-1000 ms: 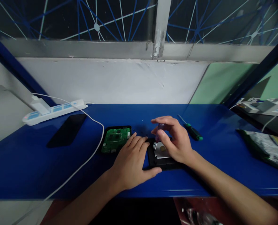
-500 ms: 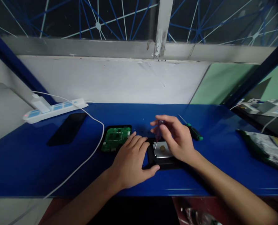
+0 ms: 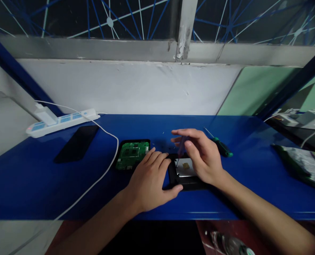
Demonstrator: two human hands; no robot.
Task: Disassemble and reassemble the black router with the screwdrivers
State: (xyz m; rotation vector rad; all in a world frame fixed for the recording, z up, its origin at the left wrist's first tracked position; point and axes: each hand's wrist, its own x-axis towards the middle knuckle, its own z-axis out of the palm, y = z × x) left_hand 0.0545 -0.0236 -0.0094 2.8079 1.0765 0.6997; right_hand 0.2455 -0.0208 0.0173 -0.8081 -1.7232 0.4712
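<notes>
A small black device (image 3: 185, 174) with a silvery plate inside lies on the blue bench (image 3: 27, 184). My left hand (image 3: 150, 182) rests flat against its left edge, fingers spread, thumb along the near side. My right hand (image 3: 200, 154) pinches a small purple-handled screwdriver (image 3: 181, 148), held upright with its tip on the plate's left part. Left of the device sits a black shell holding a green circuit board (image 3: 132, 154).
A green-handled screwdriver (image 3: 219, 145) lies right of my hands. A white power strip (image 3: 62, 122) with a white cable (image 3: 104, 166) crosses the left side, beside a black panel (image 3: 76, 143). A foil bag (image 3: 303, 161) lies at the far right. A wall stands behind.
My right hand has tilted the purple screwdriver more upright and brought its tip down onto the device. The left hand stays in place. The view has shifted slightly.
</notes>
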